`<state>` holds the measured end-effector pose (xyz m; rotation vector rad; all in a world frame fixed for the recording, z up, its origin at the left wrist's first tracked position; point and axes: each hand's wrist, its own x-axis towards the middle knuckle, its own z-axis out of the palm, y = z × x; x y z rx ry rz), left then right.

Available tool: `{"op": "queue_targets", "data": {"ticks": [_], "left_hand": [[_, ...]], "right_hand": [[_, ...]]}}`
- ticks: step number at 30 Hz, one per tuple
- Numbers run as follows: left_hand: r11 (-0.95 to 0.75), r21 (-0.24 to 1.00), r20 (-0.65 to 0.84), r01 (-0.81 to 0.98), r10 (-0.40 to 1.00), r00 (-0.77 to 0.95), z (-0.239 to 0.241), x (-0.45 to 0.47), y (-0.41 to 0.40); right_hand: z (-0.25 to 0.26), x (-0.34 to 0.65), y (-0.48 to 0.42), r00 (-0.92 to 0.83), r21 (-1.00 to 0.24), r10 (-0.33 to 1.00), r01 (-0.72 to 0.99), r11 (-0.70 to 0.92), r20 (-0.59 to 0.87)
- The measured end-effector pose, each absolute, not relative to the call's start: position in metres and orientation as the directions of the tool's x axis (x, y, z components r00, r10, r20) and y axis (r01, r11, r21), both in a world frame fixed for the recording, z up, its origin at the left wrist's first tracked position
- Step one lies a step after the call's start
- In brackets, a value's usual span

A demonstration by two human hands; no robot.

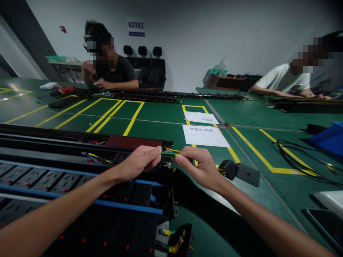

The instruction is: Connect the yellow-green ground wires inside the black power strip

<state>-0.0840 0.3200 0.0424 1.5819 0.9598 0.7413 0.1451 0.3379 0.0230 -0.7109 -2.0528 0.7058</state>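
Observation:
Between my two hands runs a thin green-and-yellow wire [168, 153], near the end of a long black socket strip [118, 157]. My left hand [142, 157] pinches it from the left, thumb on top. My right hand [197, 164] has thumb and finger closed at the wire's right end; the tip is partly hidden by the fingers. Blue, yellow and red wires [93, 157] poke out of the strip behind my left forearm. Closer to me lie more black socket strips [128, 192] with red dots and blue edges.
A black end cap [227, 169] with a flat plate [248, 174] lies right of my right hand. White paper sheets [205, 136], black cables [292, 157], a blue bin [331, 139] and a phone [325, 228] are on the green table. Two people [112, 67] work across it.

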Motion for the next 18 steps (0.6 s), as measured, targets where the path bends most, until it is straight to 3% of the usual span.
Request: {"op": "queue_targets", "data": {"ticks": [3, 6, 9, 13, 18], "left_hand": [[-0.110, 0.965, -0.017, 0.239, 0.880, 0.474, 0.0428, -0.0842, 0.3190], [-0.104, 0.970, -0.015, 0.220, 0.875, 0.483, 0.0435, -0.0847, 0.3171], [-0.095, 0.978, -0.011, 0.186, 0.866, 0.500, 0.0439, -0.0857, 0.3160], [-0.201, 0.942, 0.042, 0.270, 0.867, 0.497, 0.0453, -0.0852, 0.3168], [-0.309, 0.898, 0.119, 0.313, 0.856, 0.503, 0.0483, -0.0823, 0.3180]], "right_hand": [[0.0298, 0.1432, 0.3359, -0.550, -0.870, 0.774, 0.159, 0.466, 0.314], [0.0321, 0.1412, 0.3340, -0.575, -0.936, 0.785, 0.092, 0.339, 0.228], [0.0302, 0.1400, 0.3335, -0.553, -0.934, 0.798, 0.093, 0.344, 0.239], [0.0264, 0.1408, 0.3347, -0.526, -0.909, 0.805, 0.130, 0.396, 0.275], [0.0261, 0.1429, 0.3366, -0.620, -0.904, 0.747, 0.137, 0.406, 0.242]]}}
